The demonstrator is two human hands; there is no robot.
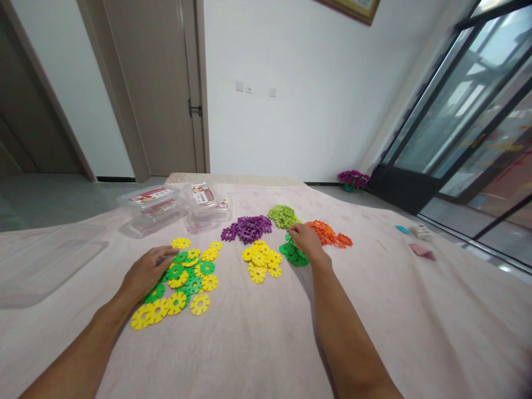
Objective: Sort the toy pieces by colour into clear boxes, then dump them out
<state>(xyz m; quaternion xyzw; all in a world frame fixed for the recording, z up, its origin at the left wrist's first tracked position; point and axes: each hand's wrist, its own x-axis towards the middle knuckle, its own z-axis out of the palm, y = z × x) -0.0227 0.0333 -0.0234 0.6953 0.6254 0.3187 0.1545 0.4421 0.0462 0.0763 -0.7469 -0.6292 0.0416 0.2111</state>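
Plastic snowflake discs lie in heaps on a pink cloth (266, 332). My left hand (145, 271) rests with fingers stretched over the near-left mixed heap of yellow and green discs (187, 277). My right hand (305, 239) reaches forward with fingers curled down onto the dark green pile (294, 255); what its fingertips hold is hidden. A yellow pile (261, 260) sits left of that hand. Behind lie a purple pile (248, 227) and a light green pile (282, 215). An orange pile (328, 233) lies just right of the hand.
Clear plastic boxes with labelled lids (166, 202) stand at the far left of the cloth, and a clear lid (45, 260) lies at the left edge. Small cards and a blue piece (418, 233) lie at the right. Behind are a door, white wall and glass sliding doors.
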